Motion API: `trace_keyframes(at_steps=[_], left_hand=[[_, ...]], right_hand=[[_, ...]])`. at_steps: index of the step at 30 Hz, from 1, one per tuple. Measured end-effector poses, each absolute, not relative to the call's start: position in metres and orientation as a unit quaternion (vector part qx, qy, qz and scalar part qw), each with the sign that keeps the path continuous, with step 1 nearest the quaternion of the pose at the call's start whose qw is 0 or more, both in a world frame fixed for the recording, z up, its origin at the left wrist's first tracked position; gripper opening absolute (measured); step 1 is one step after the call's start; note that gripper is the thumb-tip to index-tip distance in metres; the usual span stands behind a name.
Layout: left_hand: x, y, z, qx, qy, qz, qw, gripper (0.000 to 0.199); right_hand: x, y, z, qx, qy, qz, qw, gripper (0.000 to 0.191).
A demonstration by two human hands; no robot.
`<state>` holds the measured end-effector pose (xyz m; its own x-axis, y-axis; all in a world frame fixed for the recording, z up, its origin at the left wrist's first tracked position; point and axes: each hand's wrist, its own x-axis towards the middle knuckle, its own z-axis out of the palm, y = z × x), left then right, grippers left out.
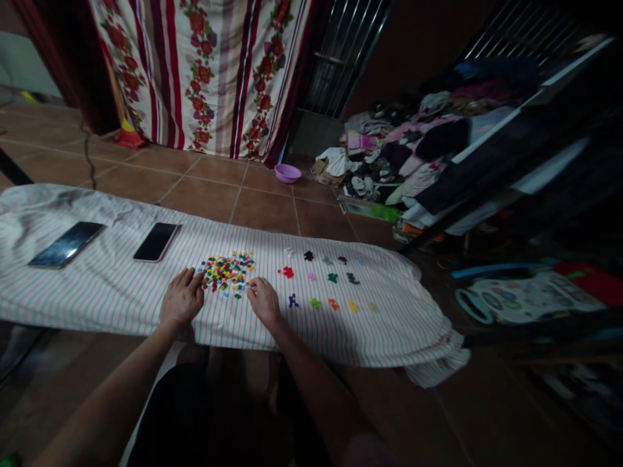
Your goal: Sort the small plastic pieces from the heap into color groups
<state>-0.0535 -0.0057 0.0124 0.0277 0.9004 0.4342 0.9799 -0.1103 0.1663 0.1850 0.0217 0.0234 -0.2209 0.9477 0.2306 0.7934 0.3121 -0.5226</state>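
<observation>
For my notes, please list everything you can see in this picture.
striped cloth: 1, white with pink stripes, centre
smartphones: 2, dark, cloth left
heap of small pieces: many, mixed colours, cloth centre
small groups: over a dozen, single colours, right of heap
basin: 1, purple, tile floor
curtain: 1, red floral, behind
clothes pile: 1, mixed, right
left hand: 1, bare, beside heap
right hand: 1, bare, fingertips at heap
</observation>
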Motion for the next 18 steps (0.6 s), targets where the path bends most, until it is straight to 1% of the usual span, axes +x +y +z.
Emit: trace_keyframes(at_steps=[6,10,18], left_hand=[[-0.054,-0.005,0.010,-0.711,-0.657,-0.232,0.098,0.042],[-0.055,-0.005,0.010,-0.711,-0.656,-0.230,0.102,0.042],[-0.056,-0.006,0.008,-0.718,-0.650,-0.228,0.101,0.046]], right_hand=[[0.202,0.024,0.026,-0.574,-0.759,0.136,0.276,0.020],[0.220,0.030,0.028,-0.582,-0.750,0.124,0.287,0.020],[0.285,0.041,0.027,-0.613,-0.703,0.096,0.347,0.023]])
